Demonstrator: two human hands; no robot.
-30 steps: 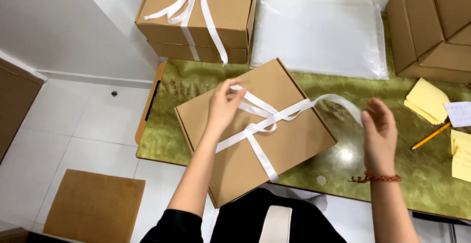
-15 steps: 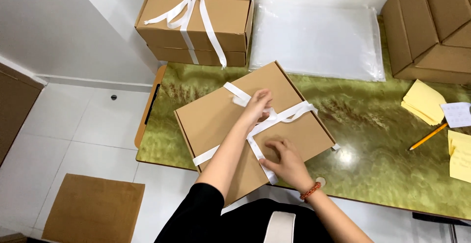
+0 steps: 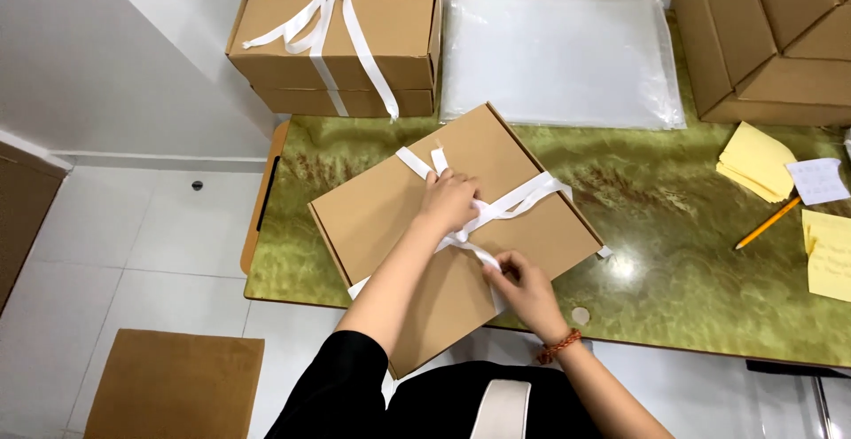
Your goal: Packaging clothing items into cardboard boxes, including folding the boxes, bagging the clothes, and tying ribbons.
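Observation:
A flat brown cardboard box (image 3: 381, 213) lies turned at an angle on the green marbled table (image 3: 674, 217), its near corner hanging over the front edge. A white ribbon (image 3: 523, 198) crosses its lid. My left hand (image 3: 449, 199) presses down on the ribbon crossing at the middle of the lid. Closer to me, my right hand (image 3: 523, 286) pinches a ribbon end on the lid. A beaded bracelet sits on that wrist.
Two stacked brown boxes (image 3: 341, 35) tied with white ribbon stand at the back left. Clear plastic bags (image 3: 558, 58) lie behind the box. More cardboard boxes (image 3: 771, 35) fill the back right. Yellow sticky notes (image 3: 753, 160) and a pencil (image 3: 767, 223) lie right. Another box (image 3: 173, 386) sits on the floor.
My right hand let the long ribbon loop down from the right and came onto the lid near me. My left hand shifted slightly toward the lid's middle.

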